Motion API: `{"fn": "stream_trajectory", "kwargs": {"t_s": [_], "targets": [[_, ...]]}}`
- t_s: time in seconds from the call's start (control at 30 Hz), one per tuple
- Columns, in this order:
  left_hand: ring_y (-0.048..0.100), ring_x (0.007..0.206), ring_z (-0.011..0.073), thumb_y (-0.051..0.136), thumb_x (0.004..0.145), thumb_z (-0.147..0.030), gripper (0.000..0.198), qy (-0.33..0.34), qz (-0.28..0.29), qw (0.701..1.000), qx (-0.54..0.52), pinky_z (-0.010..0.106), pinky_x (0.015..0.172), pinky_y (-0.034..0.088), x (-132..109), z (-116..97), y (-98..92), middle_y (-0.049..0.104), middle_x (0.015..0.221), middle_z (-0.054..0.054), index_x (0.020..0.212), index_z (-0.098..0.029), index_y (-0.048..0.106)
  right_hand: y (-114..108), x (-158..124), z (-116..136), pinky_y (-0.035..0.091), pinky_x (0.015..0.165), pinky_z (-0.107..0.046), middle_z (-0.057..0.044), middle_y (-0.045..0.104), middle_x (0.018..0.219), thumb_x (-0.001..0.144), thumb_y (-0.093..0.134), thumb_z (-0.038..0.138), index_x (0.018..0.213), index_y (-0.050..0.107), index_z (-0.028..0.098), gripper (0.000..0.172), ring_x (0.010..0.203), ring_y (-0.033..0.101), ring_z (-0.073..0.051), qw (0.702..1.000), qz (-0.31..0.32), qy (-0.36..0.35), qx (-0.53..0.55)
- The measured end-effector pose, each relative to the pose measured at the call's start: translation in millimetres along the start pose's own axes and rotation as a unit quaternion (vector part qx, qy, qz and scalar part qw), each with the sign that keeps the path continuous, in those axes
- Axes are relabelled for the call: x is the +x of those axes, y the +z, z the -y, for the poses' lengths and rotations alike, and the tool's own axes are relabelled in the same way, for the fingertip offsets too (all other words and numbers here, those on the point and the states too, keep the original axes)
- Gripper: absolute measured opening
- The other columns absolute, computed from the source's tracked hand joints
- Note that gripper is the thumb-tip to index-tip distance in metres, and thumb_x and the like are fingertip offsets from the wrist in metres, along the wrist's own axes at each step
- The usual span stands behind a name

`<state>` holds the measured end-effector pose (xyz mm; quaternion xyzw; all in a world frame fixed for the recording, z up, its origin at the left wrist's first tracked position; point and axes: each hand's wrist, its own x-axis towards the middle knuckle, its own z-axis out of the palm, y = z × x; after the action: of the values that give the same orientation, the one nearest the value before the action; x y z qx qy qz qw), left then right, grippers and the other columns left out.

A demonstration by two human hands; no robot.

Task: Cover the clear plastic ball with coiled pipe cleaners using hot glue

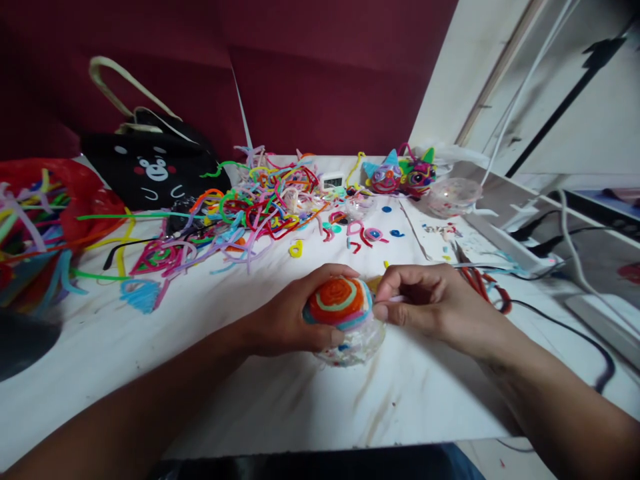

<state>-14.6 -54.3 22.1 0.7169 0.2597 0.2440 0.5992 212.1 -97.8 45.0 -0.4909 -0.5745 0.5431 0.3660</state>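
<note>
My left hand (310,310) is wrapped round a ball (339,300) coiled with orange, pale green, blue and lilac pipe cleaners. The ball rests in a clear plastic bowl (350,350) on the table, and my left thumb lies across its near side. At the ball's right side, my right hand (425,300) pinches a pale lilac pipe cleaner (399,299) between thumb and forefinger. Only a short length of this strand shows; the rest is hidden by the fingers.
A tangle of coloured pipe cleaners (270,200) spreads behind, left of two decorated animal heads (385,175) and a small digital clock (332,181). A black bag (155,163) stands at the back left. Another clear bowl (454,197) and a cable (565,320) are on the right.
</note>
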Motion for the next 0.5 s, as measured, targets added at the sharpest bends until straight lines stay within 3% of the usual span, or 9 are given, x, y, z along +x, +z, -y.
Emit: {"fn": "stream_trajectory", "kwargs": {"t_s": [0.27,0.5], "targets": [[0.058,0.098,0.0213,0.08,0.062,-0.031,0.072,-0.004,0.02,0.999,-0.031,0.033,0.085,0.047,-0.2,-0.4,1.5,0.061,0.112,0.005,0.125,-0.021,0.047,-1.1,3.4,-0.3,0.04,0.055,-0.025,0.003,0.058,0.067,0.052,0.091,0.03,0.072,0.06,0.017,0.039,0.06,0.05,-0.01,0.999,0.025,0.022,0.02],[0.059,0.1,0.0238,0.079,0.064,-0.035,0.072,0.017,0.018,1.0,-0.014,0.034,0.085,0.048,-1.5,-0.1,0.9,0.061,0.114,0.007,0.128,-0.021,0.046,-2.7,3.9,-3.1,0.043,0.058,-0.026,0.002,0.058,0.076,0.059,0.085,0.028,0.088,0.052,0.02,0.045,0.066,0.054,-0.012,1.0,0.027,0.004,0.002]]}}
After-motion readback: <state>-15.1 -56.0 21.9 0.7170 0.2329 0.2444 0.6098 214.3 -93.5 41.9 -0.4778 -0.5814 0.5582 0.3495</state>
